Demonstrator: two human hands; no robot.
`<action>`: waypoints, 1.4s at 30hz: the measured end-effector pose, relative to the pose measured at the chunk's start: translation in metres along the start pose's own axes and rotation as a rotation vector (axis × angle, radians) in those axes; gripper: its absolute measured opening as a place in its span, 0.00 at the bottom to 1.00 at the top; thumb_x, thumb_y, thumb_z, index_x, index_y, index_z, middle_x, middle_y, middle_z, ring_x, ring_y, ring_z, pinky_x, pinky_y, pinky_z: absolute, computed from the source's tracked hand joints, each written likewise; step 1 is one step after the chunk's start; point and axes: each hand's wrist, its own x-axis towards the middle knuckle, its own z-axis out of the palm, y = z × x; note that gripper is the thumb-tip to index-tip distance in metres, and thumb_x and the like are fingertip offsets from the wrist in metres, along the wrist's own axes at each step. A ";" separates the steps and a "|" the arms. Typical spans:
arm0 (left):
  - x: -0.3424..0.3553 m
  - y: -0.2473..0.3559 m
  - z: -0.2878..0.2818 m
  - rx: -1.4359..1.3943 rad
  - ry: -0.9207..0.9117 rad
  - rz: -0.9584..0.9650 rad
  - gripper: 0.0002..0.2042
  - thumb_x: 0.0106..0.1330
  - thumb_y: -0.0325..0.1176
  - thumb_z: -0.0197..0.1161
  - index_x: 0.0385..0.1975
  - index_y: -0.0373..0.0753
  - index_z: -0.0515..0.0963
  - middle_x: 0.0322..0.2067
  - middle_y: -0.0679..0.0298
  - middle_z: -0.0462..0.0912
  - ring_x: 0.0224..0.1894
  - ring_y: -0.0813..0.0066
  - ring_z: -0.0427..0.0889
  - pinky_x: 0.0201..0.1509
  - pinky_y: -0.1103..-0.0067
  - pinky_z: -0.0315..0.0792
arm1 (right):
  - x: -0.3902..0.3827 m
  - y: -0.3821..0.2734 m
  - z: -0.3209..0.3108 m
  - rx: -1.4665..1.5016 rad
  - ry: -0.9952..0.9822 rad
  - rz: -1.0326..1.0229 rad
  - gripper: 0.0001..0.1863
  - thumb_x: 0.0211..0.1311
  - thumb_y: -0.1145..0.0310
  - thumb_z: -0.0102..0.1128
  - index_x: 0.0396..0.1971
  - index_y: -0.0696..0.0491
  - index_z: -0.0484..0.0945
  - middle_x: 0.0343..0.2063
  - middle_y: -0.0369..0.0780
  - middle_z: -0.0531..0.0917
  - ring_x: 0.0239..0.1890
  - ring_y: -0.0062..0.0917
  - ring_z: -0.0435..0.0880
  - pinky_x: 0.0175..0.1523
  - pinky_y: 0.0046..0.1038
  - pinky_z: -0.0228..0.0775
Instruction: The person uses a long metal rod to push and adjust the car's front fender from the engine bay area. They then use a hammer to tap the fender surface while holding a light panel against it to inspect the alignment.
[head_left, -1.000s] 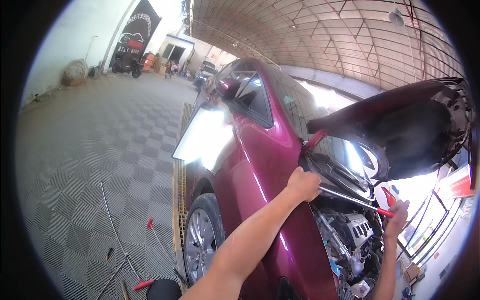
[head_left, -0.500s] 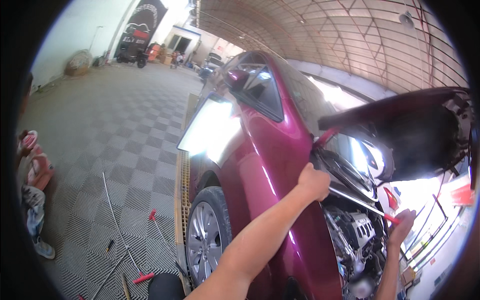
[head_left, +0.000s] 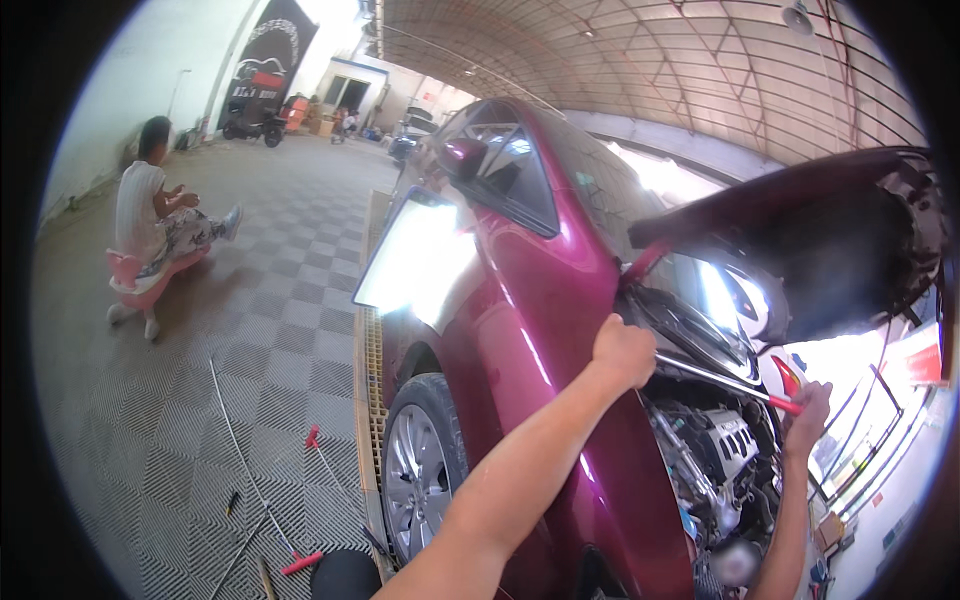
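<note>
Fist closed, the left hand (head_left: 625,352) has hold of a metal rod (head_left: 710,374) at the inner edge of a dark red fender (head_left: 612,480); the right hand (head_left: 805,420) is curled around its red handle (head_left: 785,404). The rod slants above the engine (head_left: 733,443); its far end is hidden, so I cannot tell what it touches. With the hood (head_left: 800,240) already up and a bright panel (head_left: 405,260) beside the car (head_left: 515,290), preparation looks done. Work with the rod seems under way; nothing shows it finished, and how much is left cannot be told. Beyond the wheel (head_left: 418,470), red-handled tools (head_left: 302,563) lie on the floor (head_left: 300,300), out of hand. Farther off, a person (head_left: 140,215) sits on a pink seat (head_left: 130,282).
</note>
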 end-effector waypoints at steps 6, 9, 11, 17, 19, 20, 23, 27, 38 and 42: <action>-0.013 -0.006 -0.015 -0.056 -0.011 -0.020 0.10 0.60 0.41 0.61 0.29 0.45 0.86 0.29 0.59 0.88 0.37 0.63 0.86 0.54 0.70 0.66 | -0.012 -0.024 0.007 0.015 -0.062 0.002 0.32 0.77 0.39 0.33 0.20 0.49 0.66 0.12 0.27 0.59 0.12 0.12 0.55 0.17 0.19 0.41; -0.011 -0.003 -0.014 -0.106 0.037 -0.016 0.10 0.60 0.42 0.61 0.29 0.45 0.86 0.29 0.59 0.87 0.37 0.64 0.86 0.54 0.70 0.66 | -0.004 -0.019 0.002 0.000 -0.047 -0.035 0.32 0.77 0.39 0.32 0.21 0.49 0.65 0.14 0.27 0.60 0.14 0.12 0.57 0.19 0.19 0.43; -0.010 -0.004 -0.013 -0.084 0.043 -0.002 0.10 0.60 0.42 0.61 0.27 0.45 0.86 0.28 0.60 0.87 0.36 0.64 0.86 0.54 0.70 0.66 | 0.000 -0.007 0.003 -0.019 -0.002 -0.056 0.31 0.78 0.40 0.31 0.20 0.48 0.64 0.14 0.27 0.60 0.14 0.12 0.56 0.20 0.19 0.42; -0.010 -0.008 -0.003 -0.031 0.073 -0.068 0.10 0.60 0.41 0.61 0.25 0.45 0.86 0.29 0.61 0.88 0.35 0.65 0.86 0.54 0.72 0.65 | -0.003 -0.022 0.008 -0.010 -0.068 0.071 0.29 0.79 0.45 0.32 0.20 0.48 0.65 0.14 0.29 0.61 0.14 0.13 0.57 0.20 0.20 0.43; -0.015 -0.002 -0.022 -0.029 -0.050 -0.053 0.10 0.60 0.41 0.61 0.26 0.45 0.87 0.30 0.60 0.88 0.35 0.66 0.86 0.54 0.72 0.64 | -0.013 -0.020 0.008 0.003 0.011 0.014 0.29 0.79 0.46 0.32 0.20 0.48 0.66 0.14 0.29 0.61 0.14 0.13 0.57 0.19 0.20 0.43; -0.015 0.000 -0.023 -0.032 -0.046 -0.040 0.10 0.60 0.41 0.61 0.27 0.45 0.87 0.30 0.60 0.88 0.36 0.66 0.86 0.55 0.72 0.64 | -0.018 -0.022 0.007 0.007 0.034 0.039 0.29 0.79 0.45 0.33 0.20 0.49 0.65 0.15 0.29 0.61 0.14 0.13 0.57 0.19 0.21 0.43; -0.015 -0.001 -0.019 -0.026 -0.054 -0.014 0.10 0.60 0.41 0.61 0.29 0.45 0.87 0.30 0.61 0.88 0.36 0.66 0.87 0.55 0.71 0.63 | -0.011 -0.003 -0.008 -0.023 0.013 -0.054 0.28 0.78 0.45 0.34 0.21 0.49 0.65 0.17 0.30 0.62 0.15 0.14 0.58 0.19 0.21 0.45; -0.014 0.003 -0.016 0.009 -0.106 -0.007 0.10 0.61 0.41 0.61 0.29 0.45 0.86 0.30 0.62 0.88 0.36 0.65 0.87 0.53 0.69 0.63 | -0.015 -0.012 -0.002 0.009 0.004 0.079 0.28 0.77 0.43 0.31 0.22 0.48 0.63 0.21 0.30 0.64 0.14 0.14 0.58 0.18 0.20 0.45; -0.011 -0.001 -0.012 -0.007 -0.110 0.005 0.14 0.65 0.49 0.61 0.34 0.47 0.87 0.34 0.64 0.89 0.40 0.66 0.87 0.54 0.68 0.64 | -0.014 -0.006 -0.003 -0.005 0.005 -0.018 0.28 0.77 0.42 0.34 0.21 0.47 0.62 0.17 0.29 0.61 0.14 0.13 0.58 0.17 0.19 0.47; -0.007 -0.002 -0.012 -0.029 -0.037 -0.032 0.15 0.63 0.51 0.61 0.33 0.47 0.87 0.33 0.61 0.88 0.40 0.65 0.86 0.57 0.69 0.64 | 0.008 0.009 -0.015 -0.087 -0.049 -0.001 0.27 0.77 0.43 0.36 0.23 0.48 0.64 0.18 0.30 0.62 0.16 0.15 0.61 0.20 0.19 0.51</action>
